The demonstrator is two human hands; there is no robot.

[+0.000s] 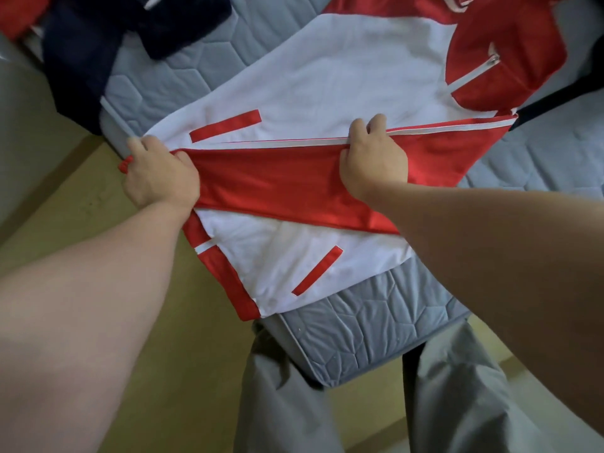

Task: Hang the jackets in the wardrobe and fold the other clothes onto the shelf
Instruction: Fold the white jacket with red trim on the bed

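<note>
- The red-and-white zip-front track jacket lies spread flat on a grey quilted mattress, its hem towards the left edge of the bed and its red shoulder part towards the upper right
- One front panel is turned over so that its red inner side faces up, forming a taut red band across the middle of the jacket between the two hands
- The left hand grips the hem end of that red panel at the mattress edge, its fingers curled and clamped on the cloth
- The right hand holds the same panel further along, at the white zip tape; its fingers are curled over the edge and the thumb is tucked under the fold
- Two slanted red pocket trims show on the white cloth, one above the band and one below it
- A white zipped pocket sits on the red part at the upper right
- A dark navy garment lies crumpled on the mattress at the upper left, apart from the jacket
- A bit of another red cloth shows in the top left corner
- A black strap runs off to the right, just beside the jacket's collar end
- The person's grey trousers stand against the near corner of the mattress, on a yellowish floor
</note>
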